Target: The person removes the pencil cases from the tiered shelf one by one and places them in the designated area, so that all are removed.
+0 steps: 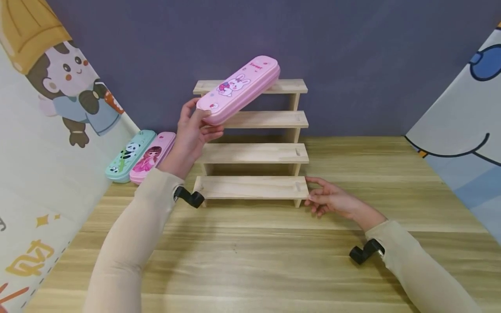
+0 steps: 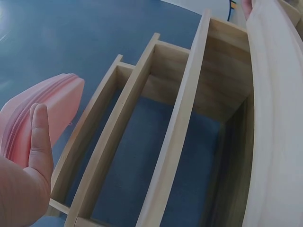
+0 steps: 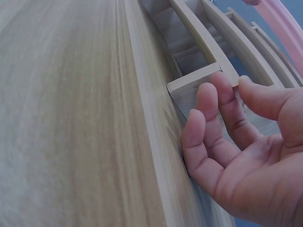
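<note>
A pink pencil case [image 1: 246, 89] with a white rabbit and the word "Sweet" is held by its lower end in my left hand [image 1: 191, 132]. It tilts up to the right, in front of the upper steps of a four-step wooden display shelf [image 1: 250, 188]. In the left wrist view the thumb [image 2: 40, 137] presses along the zipped side of the case. My right hand [image 1: 332, 201] grips the right end of the lowest step with thumb and forefinger. In the right wrist view its other fingers [image 3: 193, 132] curl below the step's corner.
On the left, by the patterned wall panel [image 1: 78, 130], a green panda pencil case [image 1: 131, 152] lies beside a pink one with a girl [image 1: 150, 158], partly hidden by my left arm. The wood-grain tabletop [image 1: 250, 261] extends around the shelf, against a dark back wall [image 1: 352, 65].
</note>
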Motion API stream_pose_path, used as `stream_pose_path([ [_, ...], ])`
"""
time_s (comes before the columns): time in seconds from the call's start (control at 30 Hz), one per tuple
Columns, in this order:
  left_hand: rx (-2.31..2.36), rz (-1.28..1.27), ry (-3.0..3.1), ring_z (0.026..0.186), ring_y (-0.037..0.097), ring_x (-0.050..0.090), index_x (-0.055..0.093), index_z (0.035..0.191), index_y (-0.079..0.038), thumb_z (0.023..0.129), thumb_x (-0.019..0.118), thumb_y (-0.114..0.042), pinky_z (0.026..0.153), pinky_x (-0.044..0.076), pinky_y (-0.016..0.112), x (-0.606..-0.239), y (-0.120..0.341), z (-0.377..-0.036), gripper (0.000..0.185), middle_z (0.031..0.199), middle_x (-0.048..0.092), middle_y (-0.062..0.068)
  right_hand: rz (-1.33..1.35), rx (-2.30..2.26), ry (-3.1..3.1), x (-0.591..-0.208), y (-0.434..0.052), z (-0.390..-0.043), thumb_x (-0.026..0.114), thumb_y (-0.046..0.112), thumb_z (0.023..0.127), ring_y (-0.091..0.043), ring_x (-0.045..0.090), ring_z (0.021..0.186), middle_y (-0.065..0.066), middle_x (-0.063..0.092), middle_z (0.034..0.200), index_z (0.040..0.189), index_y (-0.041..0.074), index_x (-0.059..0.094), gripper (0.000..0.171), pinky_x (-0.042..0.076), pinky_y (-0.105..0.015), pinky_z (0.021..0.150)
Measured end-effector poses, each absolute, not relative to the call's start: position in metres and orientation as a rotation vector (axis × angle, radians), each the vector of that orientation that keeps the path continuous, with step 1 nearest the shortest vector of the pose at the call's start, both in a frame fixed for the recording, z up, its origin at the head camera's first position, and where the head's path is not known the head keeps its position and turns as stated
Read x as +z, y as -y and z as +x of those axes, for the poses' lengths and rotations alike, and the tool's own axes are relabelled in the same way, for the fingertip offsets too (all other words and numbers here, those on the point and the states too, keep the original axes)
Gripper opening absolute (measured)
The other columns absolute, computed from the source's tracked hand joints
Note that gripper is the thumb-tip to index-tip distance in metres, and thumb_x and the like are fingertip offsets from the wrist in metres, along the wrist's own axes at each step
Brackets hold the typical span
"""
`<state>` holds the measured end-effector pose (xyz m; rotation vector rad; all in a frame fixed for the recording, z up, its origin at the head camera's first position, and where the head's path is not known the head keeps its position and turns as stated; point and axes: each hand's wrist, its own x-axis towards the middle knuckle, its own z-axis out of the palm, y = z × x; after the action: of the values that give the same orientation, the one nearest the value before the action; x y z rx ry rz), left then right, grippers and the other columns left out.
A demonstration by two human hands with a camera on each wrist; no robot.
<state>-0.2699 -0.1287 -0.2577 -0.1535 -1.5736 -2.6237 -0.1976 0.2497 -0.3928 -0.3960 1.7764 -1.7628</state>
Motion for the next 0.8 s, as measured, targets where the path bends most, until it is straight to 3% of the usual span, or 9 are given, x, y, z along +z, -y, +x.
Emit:
stream_pose_path([
  [0.47,-2.562,-0.16,1.542,0.058,0.021,0.069,0.039,0.131,-0.021,0.099,0.051,-0.009,0.059,0.062,0.03,-0.266,0.149,-0.258,0.037,0.09,0.064,0.013,-0.396,-1.758,-1.779,-0.391,-0.249,-0.198,0.049,0.004,0.104,-0.015,0.062,0.075,-0.005,0.065,0.095,0.155,0.0,-0.005,0.075,0.058,-0.029,0.064],
  [0.8,-2.641,-0.191,1.404,0.057,0.023,0.069,0.039,0.128,-0.019,0.098,0.047,-0.002,0.058,0.062,0.033,-0.272,0.164,-0.246,0.035,0.078,0.067,0.013,-0.399,-1.763,-1.77,-0.392,-0.249,-0.198,0.049,0.005,0.104,-0.015,0.063,0.075,-0.005,0.065,0.096,0.155,0.0,-0.006,0.076,0.058,-0.028,0.064],
])
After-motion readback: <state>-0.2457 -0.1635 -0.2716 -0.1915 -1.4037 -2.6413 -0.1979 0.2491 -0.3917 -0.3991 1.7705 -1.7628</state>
